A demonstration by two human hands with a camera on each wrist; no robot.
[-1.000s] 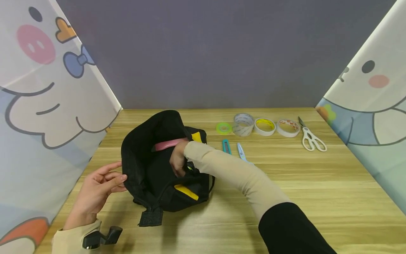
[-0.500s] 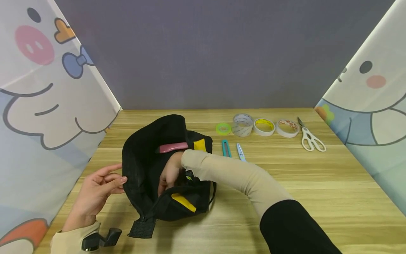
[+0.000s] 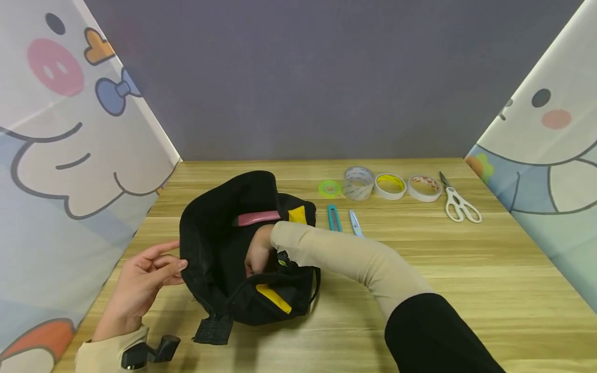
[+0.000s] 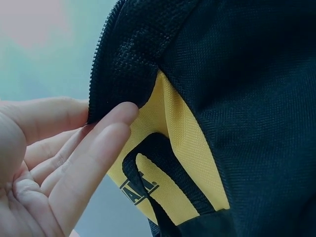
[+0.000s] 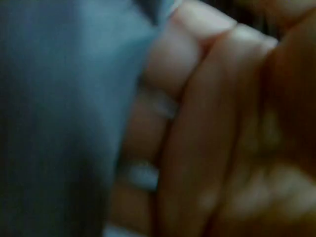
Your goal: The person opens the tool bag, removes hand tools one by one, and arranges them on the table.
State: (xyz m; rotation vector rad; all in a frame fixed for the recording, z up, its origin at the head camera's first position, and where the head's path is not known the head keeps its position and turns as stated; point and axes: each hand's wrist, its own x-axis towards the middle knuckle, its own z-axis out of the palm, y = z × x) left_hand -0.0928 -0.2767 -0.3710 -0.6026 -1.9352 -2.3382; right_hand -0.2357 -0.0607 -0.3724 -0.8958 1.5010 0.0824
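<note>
A black zip-edged tool bag (image 3: 219, 259) with yellow patches stands with its mouth spread wide. My left hand (image 3: 135, 285) pinches the left rim between thumb and fingers; the left wrist view shows the zip edge (image 4: 106, 74) there, with a yellow panel (image 4: 187, 143) and black loop below. My right hand (image 3: 258, 251) reaches into the bag, its fingertips hidden behind the front wall. In the right wrist view its fingers (image 5: 197, 123) look curled beside dark cloth, too blurred to tell if anything is held. A pink, long object (image 3: 258, 217) lies inside near the back wall.
Right of the bag lie a teal utility knife (image 3: 333, 217) and a light-blue slim tool (image 3: 356, 224), partly behind my right sleeve. Farther back are a green tape roll (image 3: 329, 188), clear tape (image 3: 358, 189), two white-sided rolls (image 3: 389, 192) and white-handled scissors (image 3: 459, 203).
My right hand dipped left and toward the front inside the bag, then came slightly back right. The bag's right side shifted right and nearer. My left hand stays at the rim.
</note>
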